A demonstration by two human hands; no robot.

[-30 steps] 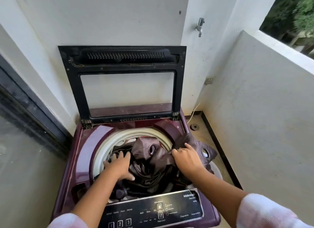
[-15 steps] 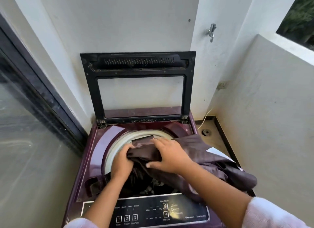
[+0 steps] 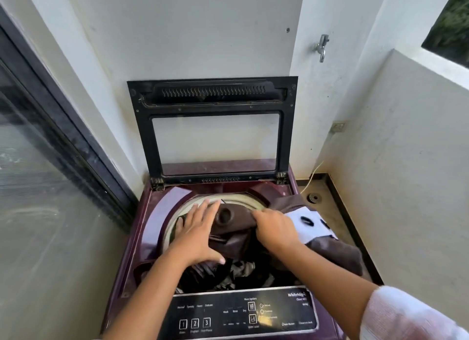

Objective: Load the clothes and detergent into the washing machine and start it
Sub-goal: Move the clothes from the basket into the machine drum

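Brown cloth x1 — L hand, R hand

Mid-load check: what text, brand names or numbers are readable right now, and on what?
"WhiteMagic": control panel, upper right.
"1", "2", "3": buttons, panel's left.
"Normal", "Speedy", "Heavy", "Delicate": above those buttons.
"Wash", "Rinse", "Dry": panel's middle.
Captions under the buttons and remaining small print: too blurred to read.

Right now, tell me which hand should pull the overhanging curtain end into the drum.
Right. The right hand grips the brown curtain next to the end draped over the washing machine's right edge. The left hand lies flat on the curtain by the drum's left rim, farther away.
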